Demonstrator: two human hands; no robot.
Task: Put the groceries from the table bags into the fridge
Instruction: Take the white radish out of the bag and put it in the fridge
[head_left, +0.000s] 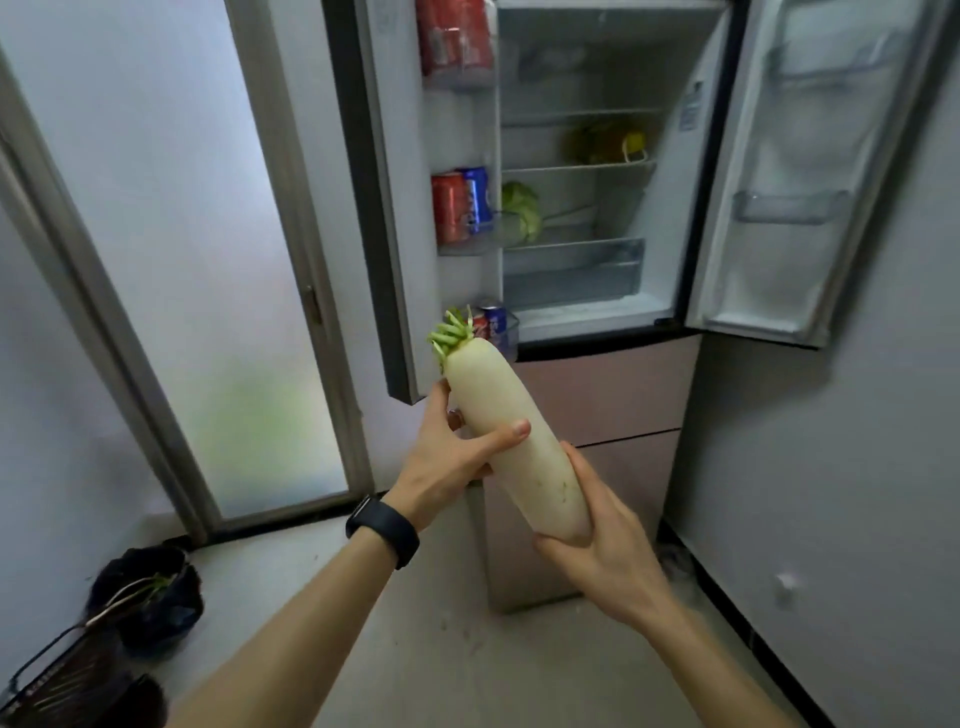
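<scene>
A long white radish (506, 421) with cut green stalks at its top is held in both hands, tilted with the stalks up and to the left. My left hand (452, 457) grips its middle and wears a black wristband. My right hand (602, 545) cups its lower end. The fridge (587, 291) stands just beyond with both upper doors open. A green cabbage (522, 208) lies on a middle shelf, and yellow-green produce (608, 140) on the shelf above.
Red and blue soda cans (462, 208) fill the left door's racks. The right door's racks (789, 205) hold nothing. Pink lower drawers (608, 395) are closed. A frosted glass door (208, 260) is at left. Dark bags and a wire basket (104, 639) sit on the floor at bottom left.
</scene>
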